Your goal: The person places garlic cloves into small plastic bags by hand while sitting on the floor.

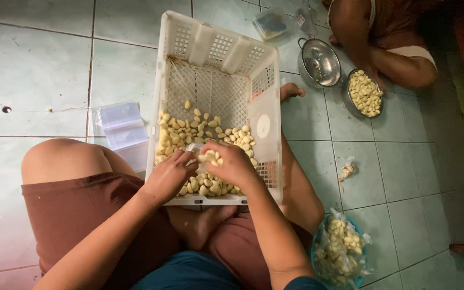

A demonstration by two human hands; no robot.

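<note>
A white perforated plastic crate rests tilted on my lap, with several peeled garlic cloves heaped at its near end. My left hand pinches the edge of a small clear plastic bag over the heap. My right hand holds a bunch of garlic cloves at the bag's mouth. Both hands are inside the crate, close together.
A stack of clear plastic bags lies on the green tiled floor at left. A blue bowl with bagged garlic sits at lower right. Another person sits at top right beside a metal colander and a metal bowl of garlic.
</note>
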